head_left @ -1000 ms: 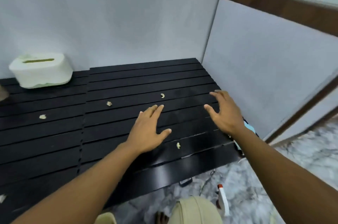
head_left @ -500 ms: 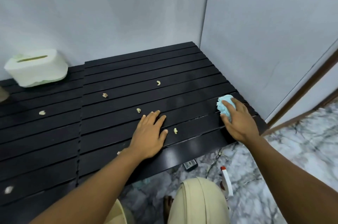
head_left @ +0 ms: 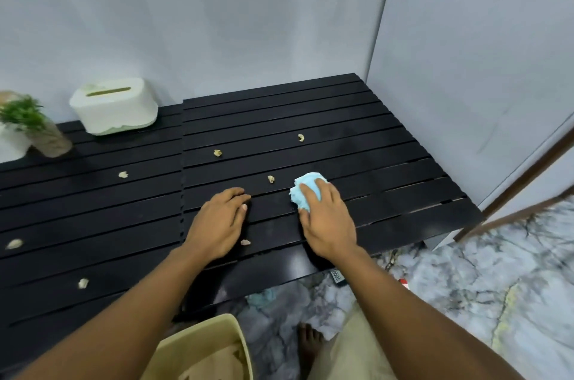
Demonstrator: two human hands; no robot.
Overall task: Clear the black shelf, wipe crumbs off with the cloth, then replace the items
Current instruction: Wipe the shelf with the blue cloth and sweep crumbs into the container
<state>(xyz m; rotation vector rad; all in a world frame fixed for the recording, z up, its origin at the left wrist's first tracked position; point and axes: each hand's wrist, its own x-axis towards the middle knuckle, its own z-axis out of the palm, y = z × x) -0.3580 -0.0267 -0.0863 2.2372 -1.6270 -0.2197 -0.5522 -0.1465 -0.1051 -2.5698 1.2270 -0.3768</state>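
Pressing down on the black shelf (head_left: 388,162), the blue cloth (head_left: 302,190) is gripped by the right hand (head_left: 329,221) near the front edge; the left hand (head_left: 217,224) is rested beside it, fingers loosely bent, among scattered crumbs (head_left: 271,179).

Light blue cloth (head_left: 306,190), black slatted shelf (head_left: 388,162), pale beige crumbs (head_left: 217,153).

The cloth (head_left: 306,184) sits half hidden under right hand (head_left: 329,224); left edge cuts plant (head_left: 23,117).
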